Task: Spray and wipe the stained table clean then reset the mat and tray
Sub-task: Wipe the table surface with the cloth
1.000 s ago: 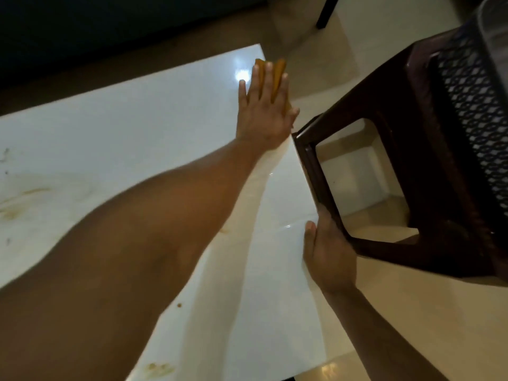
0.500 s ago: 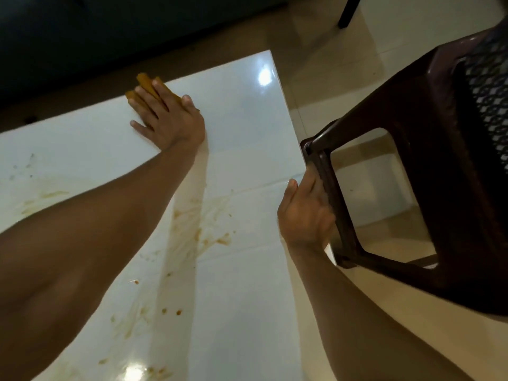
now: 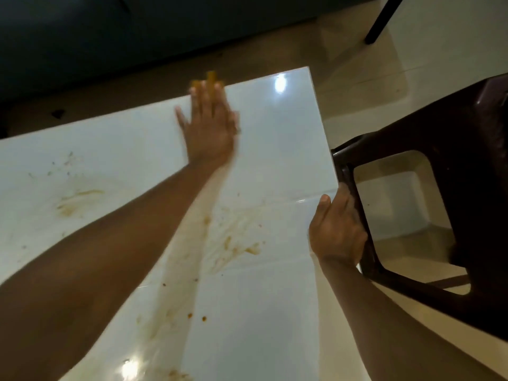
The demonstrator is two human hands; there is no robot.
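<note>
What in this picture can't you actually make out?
Head view only:
- The yellow cloth: mostly covered by the left hand, and motion-blurred.
- The right hand fingers: curled over the table edge, out of sight.
- The dark chair: cut off by the right edge.
- Mat, tray and spray bottle: not in view.

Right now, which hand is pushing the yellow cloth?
The left hand, stretched out flat on the cloth at the table's far edge. The right hand only holds the table's side edge.

Dim, glary (motion-blurred far hand)
</note>
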